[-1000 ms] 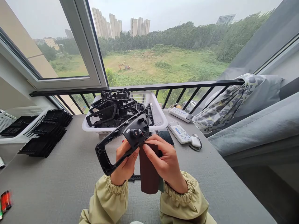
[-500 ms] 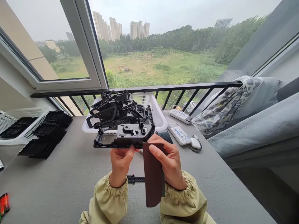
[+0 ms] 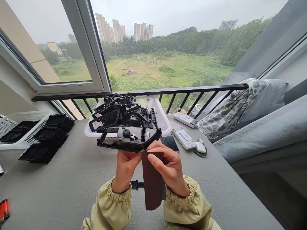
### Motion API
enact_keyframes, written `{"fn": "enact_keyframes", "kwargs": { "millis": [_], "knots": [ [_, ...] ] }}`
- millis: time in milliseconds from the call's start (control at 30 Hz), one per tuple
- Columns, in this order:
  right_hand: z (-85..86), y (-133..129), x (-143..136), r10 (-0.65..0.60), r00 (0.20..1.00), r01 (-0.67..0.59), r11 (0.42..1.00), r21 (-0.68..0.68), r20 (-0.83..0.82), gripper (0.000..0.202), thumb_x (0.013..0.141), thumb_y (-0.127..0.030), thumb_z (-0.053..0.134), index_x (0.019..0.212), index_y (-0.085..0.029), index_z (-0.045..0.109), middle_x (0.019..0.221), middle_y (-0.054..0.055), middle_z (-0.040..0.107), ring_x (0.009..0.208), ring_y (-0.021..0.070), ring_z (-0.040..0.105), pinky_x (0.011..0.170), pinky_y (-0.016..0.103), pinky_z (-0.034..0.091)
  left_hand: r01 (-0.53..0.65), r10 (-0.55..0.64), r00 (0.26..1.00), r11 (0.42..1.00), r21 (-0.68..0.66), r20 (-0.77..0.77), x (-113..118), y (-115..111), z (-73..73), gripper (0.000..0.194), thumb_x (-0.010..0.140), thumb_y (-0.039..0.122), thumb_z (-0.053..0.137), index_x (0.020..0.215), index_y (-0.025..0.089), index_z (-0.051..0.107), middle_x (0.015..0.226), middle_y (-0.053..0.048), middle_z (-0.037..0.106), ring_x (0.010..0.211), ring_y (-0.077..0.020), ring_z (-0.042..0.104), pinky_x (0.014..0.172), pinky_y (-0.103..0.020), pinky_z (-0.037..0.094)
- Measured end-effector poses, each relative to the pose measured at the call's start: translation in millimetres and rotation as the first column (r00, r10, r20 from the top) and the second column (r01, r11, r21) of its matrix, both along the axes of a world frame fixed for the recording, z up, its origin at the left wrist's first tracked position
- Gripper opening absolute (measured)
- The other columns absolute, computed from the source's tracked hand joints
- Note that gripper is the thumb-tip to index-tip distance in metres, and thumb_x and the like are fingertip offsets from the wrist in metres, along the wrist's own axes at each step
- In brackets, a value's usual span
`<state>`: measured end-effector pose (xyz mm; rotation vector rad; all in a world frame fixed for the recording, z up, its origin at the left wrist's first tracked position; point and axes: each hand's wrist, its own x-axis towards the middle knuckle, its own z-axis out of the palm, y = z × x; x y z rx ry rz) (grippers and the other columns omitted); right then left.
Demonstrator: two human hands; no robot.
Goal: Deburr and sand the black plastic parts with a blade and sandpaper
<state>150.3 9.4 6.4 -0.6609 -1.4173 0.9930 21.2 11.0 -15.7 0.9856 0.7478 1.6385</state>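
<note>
Read from the two hands with twelve straight ahead, a white basket (image 3: 165, 129) heaped with black plastic parts (image 3: 127, 111) stands at twelve, its near edge partly covered by the black frame (image 3: 130, 140) held up before it. A dark phone-like slab (image 3: 169, 143) lies at one, half behind the right hand (image 3: 170, 167), with two labelled white devices (image 3: 184, 138) beyond it and a small white case (image 3: 200, 147) at two. Stacks of flat black pieces (image 3: 45, 143) and another white basket (image 3: 30, 137) sit at ten; a blurred red item (image 3: 4, 209) is at eight. A black ruler-like strip (image 3: 137, 184) is partly hidden by the brown sheet (image 3: 153, 182). The left hand (image 3: 125, 167) grips the frame from below; the right pinches the folded sheet between thumb and fingers, at the frame's four o'clock end, though whether they touch is unclear. Compared with half a second ago, the frame has tilted, its right end higher, and the sheet has shifted toward nine. Underneath is a grey textured table (image 3: 79, 188); past it run a black railing (image 3: 203, 88) and a window over a green field (image 3: 148, 68), with camouflage cloth (image 3: 242, 105) at two and a grey curtain (image 3: 261, 127) toward three.
</note>
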Motion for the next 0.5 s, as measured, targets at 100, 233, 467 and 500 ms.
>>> {"fn": "enact_keyframes", "kwargs": {
  "millis": [100,233,467,500],
  "knots": [
    [1.2,0.6,-0.5,0.008,1.000,-0.008,1.000,0.008,0.020,0.015,0.086,-0.028,0.064,0.075,-0.020,0.072,0.072,0.003,0.063,0.062,0.0148,0.055,0.053,0.028,0.042,-0.028,0.028,0.999,1.000,0.001,0.023,-0.4,0.9,-1.5,0.023,0.067,0.021,0.084,0.088,0.022,0.075,0.085,0.000,0.077,0.080,-0.0163,0.072,0.075,-0.026,0.059],
    [1.3,0.2,1.2,0.016,1.000,-0.016,1.000,-0.007,0.006,0.015,0.085,-0.028,0.064,0.076,-0.020,0.072,0.072,0.003,0.062,0.061,0.0144,0.054,0.053,0.028,0.041,0.010,-0.010,0.998,1.000,-0.002,0.059,-2.0,-1.9,0.7,0.027,0.067,0.024,0.084,0.093,0.023,0.076,0.094,-0.002,0.078,0.090,-0.0196,0.073,0.082,-0.028,0.060],
    [2.6,-0.8,6.0,-0.039,0.999,0.040,0.998,-0.038,0.028,0.015,0.085,-0.027,0.063,0.075,-0.020,0.070,0.073,0.003,0.060,0.063,0.0147,0.053,0.053,0.028,0.040,0.002,0.000,1.000,0.997,-0.075,0.030,-1.7,-3.5,-0.9,0.024,0.069,0.035,0.082,0.088,0.023,0.076,0.086,-0.003,0.078,0.079,-0.0211,0.074,0.074,-0.031,0.062],
    [3.7,-0.9,6.2,-0.041,0.998,0.043,0.998,-0.036,0.048,0.015,0.085,-0.026,0.062,0.074,-0.020,0.069,0.072,0.003,0.060,0.063,0.0147,0.053,0.053,0.028,0.040,-0.009,0.012,0.999,0.997,-0.075,0.033,-2.0,-3.3,-2.4,0.026,0.069,0.037,0.082,0.090,0.023,0.076,0.087,-0.003,0.078,0.079,-0.0214,0.074,0.072,-0.032,0.063]
  ]
}}
